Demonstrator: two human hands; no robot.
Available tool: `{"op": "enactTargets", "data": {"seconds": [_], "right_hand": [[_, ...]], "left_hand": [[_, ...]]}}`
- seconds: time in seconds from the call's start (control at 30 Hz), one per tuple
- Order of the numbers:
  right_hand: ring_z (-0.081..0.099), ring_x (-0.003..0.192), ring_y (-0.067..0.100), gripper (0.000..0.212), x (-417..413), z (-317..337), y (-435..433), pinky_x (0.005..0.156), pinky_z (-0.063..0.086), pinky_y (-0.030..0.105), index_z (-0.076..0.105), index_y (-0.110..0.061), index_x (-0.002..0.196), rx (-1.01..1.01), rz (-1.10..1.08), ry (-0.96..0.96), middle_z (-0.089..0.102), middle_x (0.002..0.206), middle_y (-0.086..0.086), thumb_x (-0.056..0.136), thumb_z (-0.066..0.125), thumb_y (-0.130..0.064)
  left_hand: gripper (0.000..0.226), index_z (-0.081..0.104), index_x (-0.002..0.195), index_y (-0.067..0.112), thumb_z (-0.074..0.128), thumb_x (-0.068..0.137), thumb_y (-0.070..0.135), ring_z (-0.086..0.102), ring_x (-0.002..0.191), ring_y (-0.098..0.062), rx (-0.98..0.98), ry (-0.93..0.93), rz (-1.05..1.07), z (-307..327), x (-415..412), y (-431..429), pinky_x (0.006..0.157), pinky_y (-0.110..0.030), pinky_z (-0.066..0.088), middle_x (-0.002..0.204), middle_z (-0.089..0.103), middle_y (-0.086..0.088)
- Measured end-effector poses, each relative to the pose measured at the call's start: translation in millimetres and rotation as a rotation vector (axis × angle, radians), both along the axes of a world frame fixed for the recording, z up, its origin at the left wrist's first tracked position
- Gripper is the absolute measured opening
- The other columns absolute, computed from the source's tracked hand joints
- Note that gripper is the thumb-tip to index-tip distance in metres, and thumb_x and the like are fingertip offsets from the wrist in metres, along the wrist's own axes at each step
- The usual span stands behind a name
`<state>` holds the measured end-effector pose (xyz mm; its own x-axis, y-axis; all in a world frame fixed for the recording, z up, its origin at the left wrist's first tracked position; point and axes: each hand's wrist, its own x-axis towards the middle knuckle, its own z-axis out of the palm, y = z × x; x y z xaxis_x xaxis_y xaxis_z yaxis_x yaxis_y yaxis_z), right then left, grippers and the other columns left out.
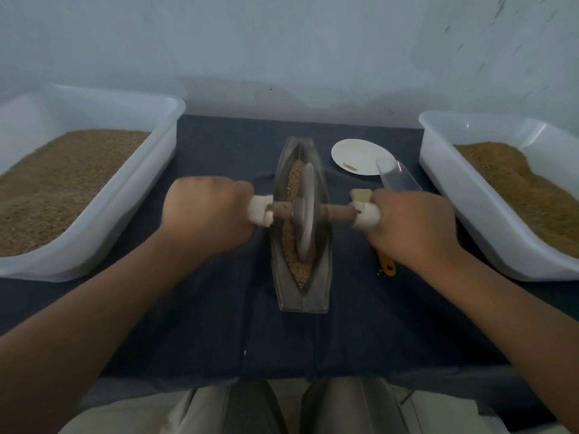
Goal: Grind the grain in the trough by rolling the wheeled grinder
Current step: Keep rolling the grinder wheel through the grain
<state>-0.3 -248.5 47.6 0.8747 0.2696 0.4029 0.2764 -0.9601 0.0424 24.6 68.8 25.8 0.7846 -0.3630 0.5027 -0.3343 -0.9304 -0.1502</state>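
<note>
L hand (206,214) & R hand (413,227) are clenching fingers round the axle ends of the wheeled grinder (305,214). Its wheel is sitting btwn both fingers, in the trough (302,300), on grain (293,180).

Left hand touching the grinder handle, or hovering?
Touching. Head view: left hand curls around the grinder handle's white end, no gap.

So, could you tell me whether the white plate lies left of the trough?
No, the plate lies to the right of the trough, on its far side.
</note>
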Motion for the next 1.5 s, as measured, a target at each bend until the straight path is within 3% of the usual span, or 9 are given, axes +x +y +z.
{"op": "enactTargets", "data": {"seconds": [0.17, 0.3, 0.43, 0.73, 0.9, 1.03, 1.17, 1.3, 1.5], "right_hand": [[0.06, 0.062, 0.021, 0.027, 8.1, -1.8, 0.8, 0.055, 0.054, 0.038, 0.061, -0.028, 0.081, -0.012, -0.013, 0.044, 0.055, 0.065, -0.009, 0.083, 0.067, -0.054], [0.053, 0.064, 0.025, 0.024, 70.3, 9.6, 16.7, 0.053, 0.037, 0.03, 0.055, -0.022, 0.081, -0.07, -0.163, 0.029, 0.049, 0.067, -0.004, 0.089, 0.067, -0.041], [0.047, 0.061, 0.021, 0.025, 84.2, 18.2, 22.2, 0.054, 0.029, 0.029, 0.049, -0.024, 0.074, -0.057, -0.215, 0.094, 0.051, 0.067, -0.003, 0.09, 0.065, -0.035], [0.051, 0.048, 0.018, 0.029, 0.5, 2.1, -3.7, 0.045, 0.044, 0.028, 0.056, -0.03, 0.072, -0.07, 0.039, -0.06, 0.049, 0.055, -0.011, 0.076, 0.067, -0.057], [0.059, 0.073, 0.026, 0.023, 59.1, 0.8, 10.8, 0.059, 0.047, 0.034, 0.058, -0.027, 0.085, -0.052, -0.167, 0.096, 0.057, 0.073, -0.004, 0.086, 0.068, -0.047], [0.059, 0.073, 0.027, 0.016, 81.8, 9.3, 20.1, 0.06, 0.043, 0.033, 0.064, -0.022, 0.09, -0.049, -0.275, 0.198, 0.062, 0.078, 0.0, 0.084, 0.073, -0.034], [0.058, 0.064, 0.024, 0.02, 36.2, 11.8, 10.6, 0.054, 0.047, 0.032, 0.058, -0.027, 0.077, -0.106, -0.143, 0.077, 0.056, 0.068, -0.005, 0.085, 0.072, -0.039], [0.049, 0.045, 0.017, 0.026, -18.2, 12.8, -0.6, 0.041, 0.044, 0.029, 0.056, -0.03, 0.072, -0.07, 0.051, -0.071, 0.047, 0.053, -0.012, 0.075, 0.074, -0.048], [0.062, 0.072, 0.025, 0.025, 33.5, 8.1, 12.0, 0.061, 0.055, 0.039, 0.06, -0.026, 0.084, -0.06, -0.121, 0.076, 0.057, 0.071, -0.006, 0.089, 0.067, -0.05]], "left_hand": [[0.041, 0.039, 0.061, 0.027, 0.075, 0.075, 0.043, 0.044, 0.044, -0.023, 0.036, 0.043, 0.079, -6.7, 11.6, -0.7, 0.052, -0.024, 0.028, 0.054, 0.041, 0.009], [0.038, 0.046, 0.064, 0.024, 0.057, 0.087, 0.052, 0.065, 0.067, -0.032, -0.065, 0.133, 0.194, 7.4, 69.6, -16.2, 0.062, -0.031, 0.041, 0.066, 0.055, 0.003], [0.039, 0.048, 0.063, 0.024, 0.055, 0.091, 0.05, 0.055, 0.061, -0.027, -0.082, 0.163, 0.214, 17.5, 72.9, -24.2, 0.059, -0.03, 0.037, 0.063, 0.049, 0.005], [0.039, 0.044, 0.062, 0.026, 0.077, 0.076, 0.041, 0.041, 0.041, -0.02, -0.047, 0.061, 0.079, -10.4, -23.1, 7.8, 0.049, -0.021, 0.028, 0.052, 0.036, 0.011], [0.029, 0.05, 0.068, 0.024, 0.061, 0.079, 0.048, 0.063, 0.064, -0.031, 0.018, 0.138, 0.19, 16.0, 50.9, -19.0, 0.06, -0.032, 0.04, 0.063, 0.045, 0.007], [0.033, 0.05, 0.065, 0.024, 0.058, 0.084, 0.051, 0.055, 0.061, -0.026, 0.014, 0.181, 0.187, 34.5, 79.5, -27.8, 0.058, -0.032, 0.038, 0.064, 0.047, 0.005], [0.038, 0.036, 0.063, 0.027, 0.063, 0.083, 0.044, 0.063, 0.063, -0.03, -0.019, 0.177, 0.128, 14.1, 29.5, -11.5, 0.058, -0.031, 0.042, 0.061, 0.042, 0.008], [0.047, 0.036, 0.064, 0.03, 0.08, 0.075, 0.042, 0.043, 0.042, -0.022, -0.039, 0.05, 0.015, -7.5, -29.1, 11.0, 0.048, -0.024, 0.029, 0.054, 0.037, 0.011], [0.035, 0.041, 0.064, 0.028, 0.063, 0.08, 0.051, 0.053, 0.052, -0.025, -0.001, 0.08, 0.137, 1.3, 27.7, -6.7, 0.054, -0.027, 0.035, 0.059, 0.049, 0.007]]}}
